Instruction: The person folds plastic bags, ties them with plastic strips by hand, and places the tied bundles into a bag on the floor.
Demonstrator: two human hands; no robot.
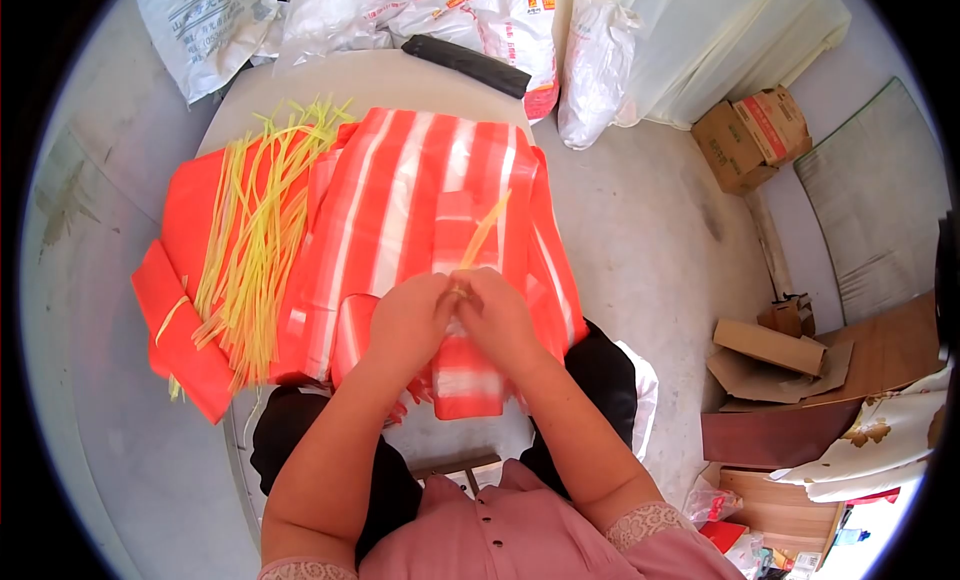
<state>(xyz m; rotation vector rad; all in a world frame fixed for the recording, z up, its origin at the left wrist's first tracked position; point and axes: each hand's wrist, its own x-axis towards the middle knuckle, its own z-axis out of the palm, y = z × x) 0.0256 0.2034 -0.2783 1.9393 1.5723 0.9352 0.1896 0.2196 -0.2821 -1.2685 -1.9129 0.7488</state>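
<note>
My left hand (410, 315) and my right hand (492, 312) meet over a folded red-and-white striped plastic bundle (468, 380). Both have their fingers closed on a yellow strip (484, 232), whose free end points up and away from me. Beneath lies a wide stack of red-and-white striped plastic (415, 180). A loose heap of yellow strips (262, 240) is spread over the red plastic on the left. At the far left, a rolled red bundle (180, 325) has a yellow strip around it.
A black roll (466, 66) lies at the table's far edge. White sacks (440, 15) stand behind it. Cardboard boxes (752, 140) sit on the floor at the right, with an opened carton (775, 360) on a brown cabinet (780, 435) nearer me.
</note>
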